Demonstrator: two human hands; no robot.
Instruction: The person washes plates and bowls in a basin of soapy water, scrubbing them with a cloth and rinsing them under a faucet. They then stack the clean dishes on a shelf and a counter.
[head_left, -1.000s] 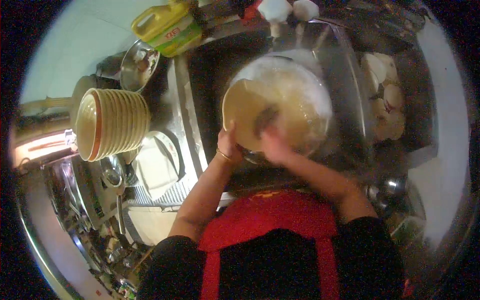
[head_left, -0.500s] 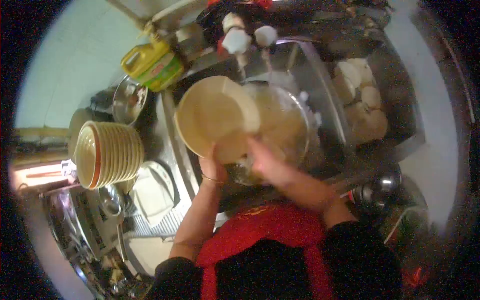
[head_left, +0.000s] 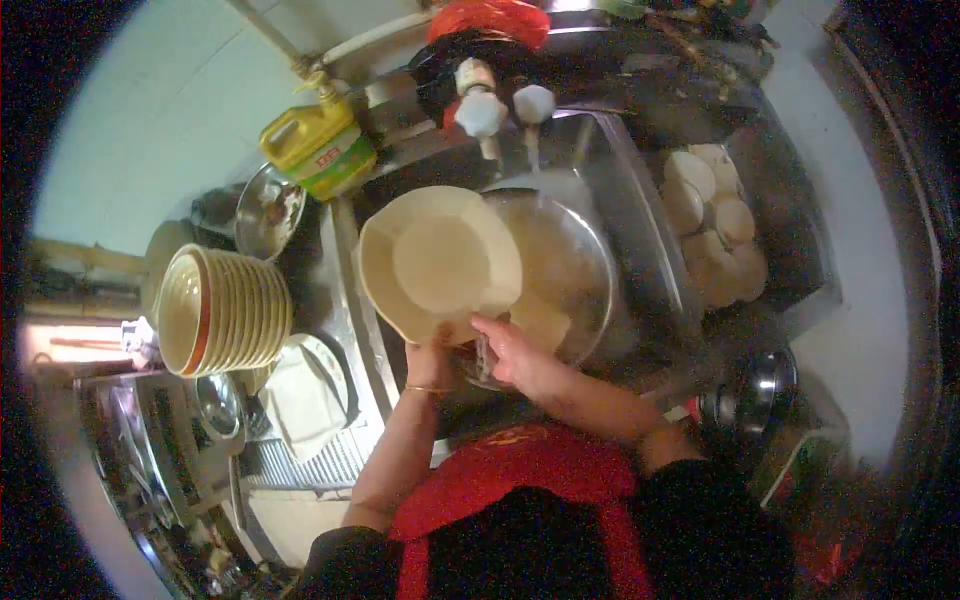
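Observation:
A large cream bowl (head_left: 445, 262) is tilted with its inside facing me, above the sink. My left hand (head_left: 432, 358) grips its near edge from below, the fingers mostly hidden behind it. At the bowl's near right rim is my right hand (head_left: 508, 352), fingers bent together around something greyish that I cannot make out. Behind and right of the bowl, a round metal basin (head_left: 606, 262) holds cloudy water, with a pale piece of dishware partly visible in it. Water runs into the basin from a tap with a white knob (head_left: 534, 103).
Left of the sink lies a stack of cream bowls (head_left: 235, 310), beside a metal bowl (head_left: 270, 212) with scraps. A yellow detergent jug (head_left: 318, 150) stands behind. Several pale bowls (head_left: 735, 221) sit in the right-hand sink. White square dishes (head_left: 303, 400) rest on the left counter.
The bowl has tilted to face me more fully. My right hand has drawn back from inside its right side to the near rim. The whole view has shifted slightly.

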